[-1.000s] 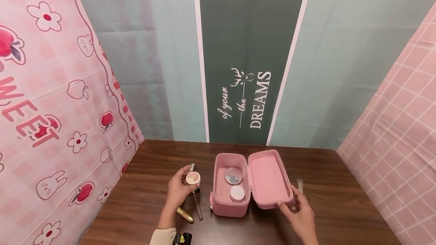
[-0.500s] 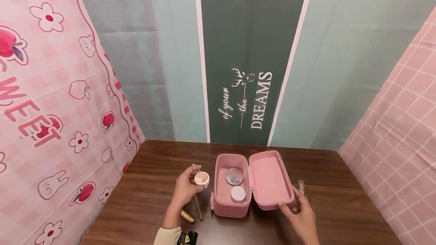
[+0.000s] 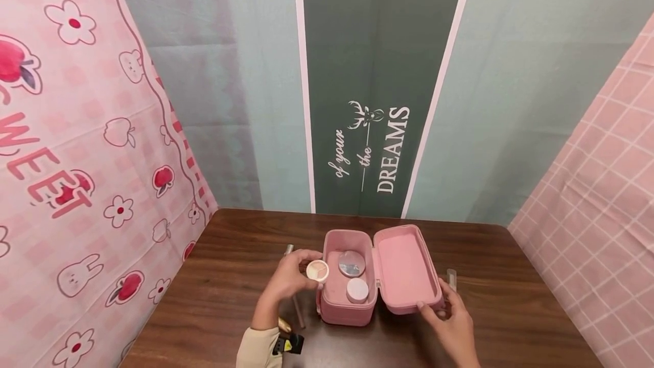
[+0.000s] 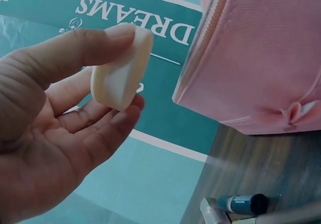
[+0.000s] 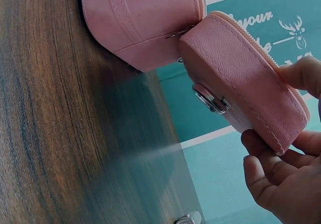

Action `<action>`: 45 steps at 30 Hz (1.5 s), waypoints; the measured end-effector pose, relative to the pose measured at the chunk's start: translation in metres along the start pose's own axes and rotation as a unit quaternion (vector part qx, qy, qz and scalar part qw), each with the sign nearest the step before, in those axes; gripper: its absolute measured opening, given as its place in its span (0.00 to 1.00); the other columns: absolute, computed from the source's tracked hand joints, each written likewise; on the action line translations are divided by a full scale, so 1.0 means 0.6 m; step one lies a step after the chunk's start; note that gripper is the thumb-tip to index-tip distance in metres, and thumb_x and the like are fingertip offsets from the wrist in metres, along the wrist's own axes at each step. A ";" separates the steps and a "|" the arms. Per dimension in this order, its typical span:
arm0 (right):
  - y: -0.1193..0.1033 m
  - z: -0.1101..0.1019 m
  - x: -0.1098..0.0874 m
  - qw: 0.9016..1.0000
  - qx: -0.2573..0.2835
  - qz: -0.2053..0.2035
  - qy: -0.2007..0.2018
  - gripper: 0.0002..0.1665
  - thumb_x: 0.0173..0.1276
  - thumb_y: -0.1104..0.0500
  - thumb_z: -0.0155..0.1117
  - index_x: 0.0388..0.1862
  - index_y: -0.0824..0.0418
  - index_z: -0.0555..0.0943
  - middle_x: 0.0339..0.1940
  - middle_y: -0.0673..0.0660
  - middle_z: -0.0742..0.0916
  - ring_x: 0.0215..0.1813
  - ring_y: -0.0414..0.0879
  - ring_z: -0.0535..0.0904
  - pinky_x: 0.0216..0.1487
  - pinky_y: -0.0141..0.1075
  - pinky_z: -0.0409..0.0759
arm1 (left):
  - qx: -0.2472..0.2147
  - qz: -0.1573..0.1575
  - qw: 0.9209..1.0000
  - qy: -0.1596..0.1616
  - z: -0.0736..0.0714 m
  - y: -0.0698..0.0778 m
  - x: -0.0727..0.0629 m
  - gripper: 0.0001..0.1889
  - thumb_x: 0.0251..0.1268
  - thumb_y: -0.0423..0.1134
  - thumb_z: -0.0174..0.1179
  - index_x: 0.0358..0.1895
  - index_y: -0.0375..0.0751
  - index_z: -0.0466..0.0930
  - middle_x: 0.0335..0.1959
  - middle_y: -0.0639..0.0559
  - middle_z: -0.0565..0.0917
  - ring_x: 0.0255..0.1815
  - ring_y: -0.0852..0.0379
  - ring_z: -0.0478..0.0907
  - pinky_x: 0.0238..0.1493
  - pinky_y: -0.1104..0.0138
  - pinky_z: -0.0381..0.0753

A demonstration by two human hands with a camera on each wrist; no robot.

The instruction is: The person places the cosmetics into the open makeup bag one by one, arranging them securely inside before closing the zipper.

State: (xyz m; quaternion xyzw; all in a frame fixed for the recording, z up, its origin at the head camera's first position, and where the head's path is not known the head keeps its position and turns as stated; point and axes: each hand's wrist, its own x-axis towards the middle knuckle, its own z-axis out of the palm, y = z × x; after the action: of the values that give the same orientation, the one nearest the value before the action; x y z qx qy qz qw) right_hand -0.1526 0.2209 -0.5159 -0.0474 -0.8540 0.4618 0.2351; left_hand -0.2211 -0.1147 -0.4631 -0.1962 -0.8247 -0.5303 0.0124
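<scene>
My left hand (image 3: 287,281) pinches a small round white makeup palette (image 3: 318,271) between thumb and fingers. Three pale cream and beige segments show on its face; in the left wrist view the palette (image 4: 120,76) appears edge-on. It overlaps the left rim of an unzipped pink makeup case (image 3: 347,314). Inside the case lie a round compact with a shiny top (image 3: 351,264) and a round pale pink container (image 3: 357,290). At the right, my right hand (image 3: 451,320) grips the corner of the folded-back lid (image 3: 406,268), thumb on the rim, other fingers behind.
On the brown table (image 3: 204,305), a thin brown pencil (image 3: 298,312) and a gold tube (image 3: 284,325) lie left of the case, partly behind my left arm. A clear-ended item (image 3: 452,278) lies beyond my right hand. Printed curtains stand behind and at both sides.
My left hand has moved right with the palette, from over the loose items to the case's left rim. The right hand and lid have stayed in place.
</scene>
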 end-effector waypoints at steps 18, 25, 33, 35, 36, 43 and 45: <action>-0.001 -0.003 0.006 1.000 -0.012 0.006 -0.012 0.39 0.50 0.61 0.74 0.61 0.69 0.70 0.48 0.66 0.80 0.32 0.36 0.75 0.32 0.24 0.73 | 0.076 -0.011 0.995 -0.070 0.006 0.011 0.052 0.23 0.30 0.23 0.69 0.40 0.33 0.79 0.31 0.52 0.79 0.32 0.56 0.74 0.33 0.66 0.73; -0.005 -0.004 0.009 0.999 -0.021 0.015 -0.021 0.39 0.51 0.58 0.74 0.62 0.67 0.70 0.48 0.65 0.80 0.33 0.40 0.76 0.32 0.26 0.73 | 0.093 -0.015 0.990 -0.105 0.003 0.015 0.079 0.22 0.30 0.23 0.70 0.38 0.36 0.81 0.29 0.53 0.79 0.30 0.57 0.73 0.32 0.66 0.73; -0.007 -0.003 0.009 0.999 -0.019 0.014 -0.024 0.39 0.52 0.58 0.74 0.61 0.67 0.70 0.47 0.65 0.80 0.33 0.41 0.76 0.32 0.26 0.73 | 0.130 -0.023 0.980 -0.151 0.000 0.016 0.103 0.24 0.28 0.23 0.69 0.39 0.40 0.82 0.30 0.56 0.80 0.29 0.60 0.72 0.32 0.67 0.72; -0.007 -0.003 0.010 1.000 -0.018 0.012 -0.023 0.39 0.51 0.58 0.74 0.61 0.67 0.70 0.47 0.65 0.80 0.33 0.41 0.76 0.32 0.25 0.73 | 0.140 -0.022 0.977 -0.157 0.000 0.018 0.107 0.24 0.28 0.23 0.69 0.39 0.41 0.82 0.28 0.56 0.80 0.27 0.60 0.71 0.31 0.67 0.71; -0.007 -0.003 0.010 1.000 -0.018 0.012 -0.022 0.39 0.51 0.58 0.74 0.61 0.67 0.70 0.48 0.65 0.80 0.33 0.41 0.76 0.32 0.25 0.73 | 0.146 -0.022 0.976 -0.158 0.001 0.018 0.110 0.23 0.28 0.23 0.69 0.38 0.41 0.82 0.28 0.56 0.80 0.27 0.60 0.71 0.30 0.67 0.71; -0.005 -0.005 0.005 0.999 -0.023 0.013 -0.021 0.39 0.51 0.59 0.74 0.61 0.67 0.70 0.45 0.65 0.81 0.32 0.39 0.76 0.32 0.25 0.73 | 0.187 -0.042 0.968 -0.163 0.006 0.018 0.119 0.21 0.27 0.25 0.69 0.34 0.44 0.83 0.25 0.57 0.79 0.25 0.61 0.69 0.28 0.68 0.71; -0.004 -0.006 0.003 0.999 -0.022 0.014 -0.021 0.39 0.51 0.59 0.74 0.61 0.68 0.70 0.45 0.66 0.81 0.32 0.39 0.76 0.31 0.24 0.73 | 0.195 -0.045 0.965 -0.167 0.010 0.018 0.121 0.21 0.26 0.24 0.68 0.34 0.44 0.83 0.25 0.58 0.79 0.25 0.61 0.70 0.29 0.68 0.72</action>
State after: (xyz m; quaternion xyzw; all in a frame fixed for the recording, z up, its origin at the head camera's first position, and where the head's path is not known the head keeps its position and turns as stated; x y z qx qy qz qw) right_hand -0.1525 0.2226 -0.5115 -0.0547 -0.8677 0.4472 0.2101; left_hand -0.2832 -0.0831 -0.4400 -0.2387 -0.9106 -0.3187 -0.1108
